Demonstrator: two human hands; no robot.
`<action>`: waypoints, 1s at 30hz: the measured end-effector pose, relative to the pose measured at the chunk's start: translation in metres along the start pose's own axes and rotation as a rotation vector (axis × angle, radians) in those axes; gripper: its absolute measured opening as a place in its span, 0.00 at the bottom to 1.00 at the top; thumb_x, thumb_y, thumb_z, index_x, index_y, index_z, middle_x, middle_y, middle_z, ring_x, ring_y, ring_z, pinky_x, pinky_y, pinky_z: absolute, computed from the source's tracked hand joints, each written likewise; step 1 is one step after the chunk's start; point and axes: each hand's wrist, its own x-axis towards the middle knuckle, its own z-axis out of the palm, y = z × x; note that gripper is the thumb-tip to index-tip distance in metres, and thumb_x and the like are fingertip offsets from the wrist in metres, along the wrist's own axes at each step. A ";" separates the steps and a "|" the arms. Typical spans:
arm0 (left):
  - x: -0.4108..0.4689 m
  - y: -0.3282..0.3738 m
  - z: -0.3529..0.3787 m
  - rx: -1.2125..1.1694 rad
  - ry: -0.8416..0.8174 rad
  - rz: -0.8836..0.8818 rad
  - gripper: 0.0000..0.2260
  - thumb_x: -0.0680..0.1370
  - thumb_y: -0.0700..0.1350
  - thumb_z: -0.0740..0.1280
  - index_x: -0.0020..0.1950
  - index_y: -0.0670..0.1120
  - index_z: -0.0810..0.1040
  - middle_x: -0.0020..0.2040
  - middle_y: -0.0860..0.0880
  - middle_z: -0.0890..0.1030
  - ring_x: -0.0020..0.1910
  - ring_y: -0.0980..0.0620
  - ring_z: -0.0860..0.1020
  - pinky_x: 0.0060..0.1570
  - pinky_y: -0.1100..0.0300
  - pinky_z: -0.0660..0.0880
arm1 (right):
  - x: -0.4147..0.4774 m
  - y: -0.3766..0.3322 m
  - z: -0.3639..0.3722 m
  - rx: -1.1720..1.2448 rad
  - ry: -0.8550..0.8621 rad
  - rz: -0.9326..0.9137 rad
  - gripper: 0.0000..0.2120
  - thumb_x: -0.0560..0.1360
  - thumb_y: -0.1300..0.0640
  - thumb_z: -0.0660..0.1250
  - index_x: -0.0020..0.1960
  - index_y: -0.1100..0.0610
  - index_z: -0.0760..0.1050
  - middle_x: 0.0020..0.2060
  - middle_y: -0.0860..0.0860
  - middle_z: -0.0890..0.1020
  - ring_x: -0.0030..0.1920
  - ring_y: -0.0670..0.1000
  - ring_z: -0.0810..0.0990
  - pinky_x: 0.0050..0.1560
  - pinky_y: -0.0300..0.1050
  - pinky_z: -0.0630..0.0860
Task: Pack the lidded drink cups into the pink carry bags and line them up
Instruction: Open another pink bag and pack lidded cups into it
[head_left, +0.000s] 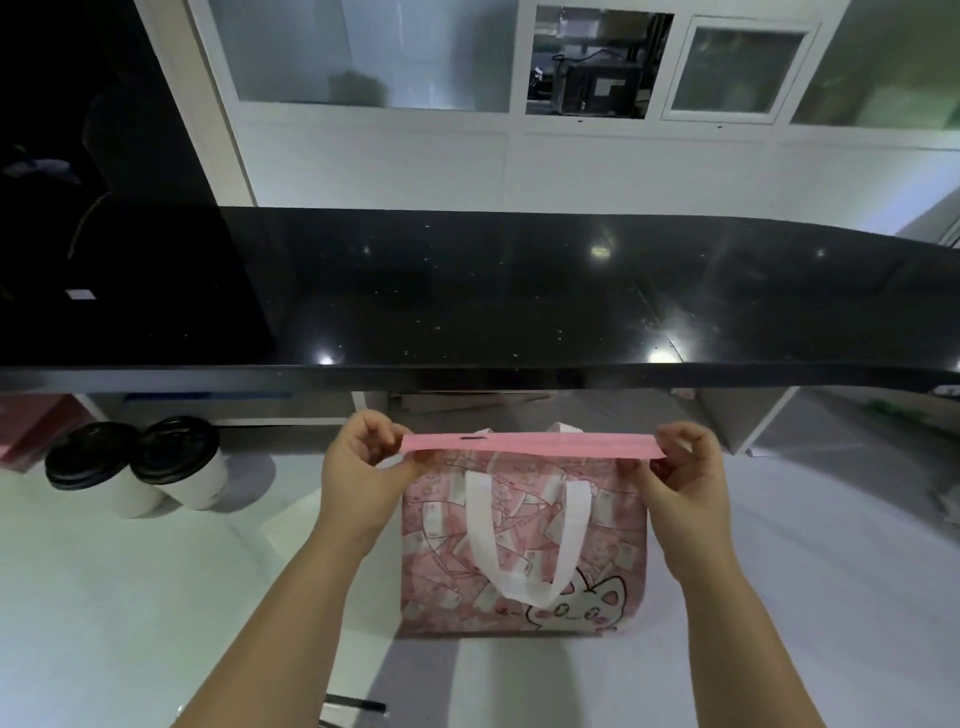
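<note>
Two lidded cups (176, 457) beside pink bag (613, 545), black counter (467, 291) behind

Lights are being reflected by the glossy black speckled surface (467, 291); matt cloth is being shown by the pink printed carry bag (613, 551).

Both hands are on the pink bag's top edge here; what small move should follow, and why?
Probably pull the top edge apart to open the bag. The left hand and right hand pinch its ends, the mouth looks pressed flat, and both cups stand outside it on the white counter.
</note>
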 end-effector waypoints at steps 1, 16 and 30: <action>-0.001 0.001 0.000 0.011 -0.009 0.028 0.15 0.67 0.33 0.76 0.42 0.47 0.73 0.40 0.47 0.82 0.42 0.49 0.80 0.43 0.58 0.80 | -0.001 0.002 -0.001 -0.068 -0.005 -0.064 0.22 0.72 0.69 0.70 0.50 0.43 0.70 0.43 0.46 0.81 0.45 0.46 0.81 0.42 0.41 0.80; -0.012 0.029 0.034 0.958 -0.226 0.674 0.10 0.73 0.55 0.71 0.54 0.59 0.79 0.45 0.63 0.80 0.49 0.59 0.75 0.53 0.59 0.58 | -0.002 -0.022 0.028 -0.982 -0.192 -0.706 0.12 0.69 0.57 0.75 0.51 0.52 0.80 0.44 0.46 0.83 0.48 0.53 0.78 0.59 0.56 0.70; -0.019 0.021 0.028 1.063 -0.167 0.415 0.08 0.79 0.56 0.62 0.51 0.55 0.78 0.47 0.60 0.79 0.50 0.57 0.74 0.56 0.59 0.58 | 0.000 -0.019 0.022 -1.076 -0.253 -0.501 0.03 0.73 0.59 0.71 0.41 0.53 0.80 0.38 0.46 0.81 0.43 0.52 0.77 0.45 0.45 0.63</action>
